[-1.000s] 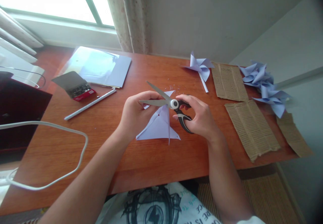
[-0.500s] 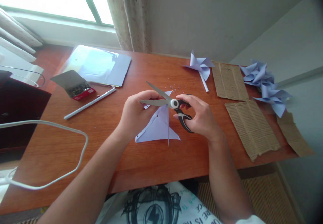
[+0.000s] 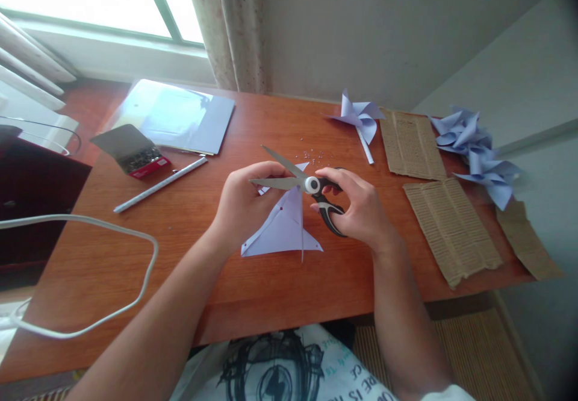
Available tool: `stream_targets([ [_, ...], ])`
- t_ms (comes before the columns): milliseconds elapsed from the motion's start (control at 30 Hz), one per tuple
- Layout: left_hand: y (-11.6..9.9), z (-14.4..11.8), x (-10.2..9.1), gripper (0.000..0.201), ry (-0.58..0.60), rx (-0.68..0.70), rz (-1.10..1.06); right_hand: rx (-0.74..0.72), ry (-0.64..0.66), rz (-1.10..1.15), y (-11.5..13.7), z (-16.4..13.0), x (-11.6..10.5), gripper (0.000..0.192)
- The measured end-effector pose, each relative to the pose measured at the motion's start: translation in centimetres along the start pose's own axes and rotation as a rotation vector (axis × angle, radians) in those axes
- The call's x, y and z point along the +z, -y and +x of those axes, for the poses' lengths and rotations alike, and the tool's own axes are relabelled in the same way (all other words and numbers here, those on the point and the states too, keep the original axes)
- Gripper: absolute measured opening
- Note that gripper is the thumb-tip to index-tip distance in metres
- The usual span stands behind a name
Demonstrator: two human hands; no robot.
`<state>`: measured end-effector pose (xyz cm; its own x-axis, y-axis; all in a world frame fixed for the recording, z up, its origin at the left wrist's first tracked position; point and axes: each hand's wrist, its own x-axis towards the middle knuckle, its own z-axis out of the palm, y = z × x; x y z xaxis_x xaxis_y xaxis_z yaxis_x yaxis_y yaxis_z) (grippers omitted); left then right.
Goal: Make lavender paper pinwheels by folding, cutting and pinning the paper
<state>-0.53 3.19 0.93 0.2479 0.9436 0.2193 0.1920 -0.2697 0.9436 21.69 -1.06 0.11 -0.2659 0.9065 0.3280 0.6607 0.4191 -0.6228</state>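
My right hand (image 3: 361,205) grips black-handled scissors (image 3: 311,185) by the finger loops. Their blades stand apart and point left, passing above the paper and in front of my left fingers. My left hand (image 3: 246,202) is closed on a sheet of white paper (image 3: 282,232), cut into pointed flaps and marked with small dark holes or dots near its corners and middle. My left fingertips are partly hidden behind the lower blade. Whether the blades touch the paper, I cannot tell.
Tiny scraps (image 3: 311,154) lie beyond my hands. A paper pinwheel (image 3: 359,118), cardboard pieces (image 3: 451,226) and more pinwheels (image 3: 474,142) are on the right. Leftward are a rolled paper stick (image 3: 160,184), an open red box (image 3: 142,157), a folder (image 3: 180,115) and a white cable (image 3: 151,268).
Almost nothing differs. The paper's lower edge has shifted very slightly; both hands and the scissors keep their places.
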Motion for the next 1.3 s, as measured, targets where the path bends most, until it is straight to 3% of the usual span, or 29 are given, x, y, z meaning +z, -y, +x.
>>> stream_targets([
  [767, -0.31, -0.06, 0.22, 0.009, -0.027, -0.027, -0.018, 0.011, 0.006, 0.018, -0.17, 0.04, 0.18, 0.048],
  [1300, -0.03, -0.20, 0.49, 0.007, -0.037, 0.027, 0.036, -0.019, 0.018, -0.018, -0.37, -0.02, 0.08, 0.050],
])
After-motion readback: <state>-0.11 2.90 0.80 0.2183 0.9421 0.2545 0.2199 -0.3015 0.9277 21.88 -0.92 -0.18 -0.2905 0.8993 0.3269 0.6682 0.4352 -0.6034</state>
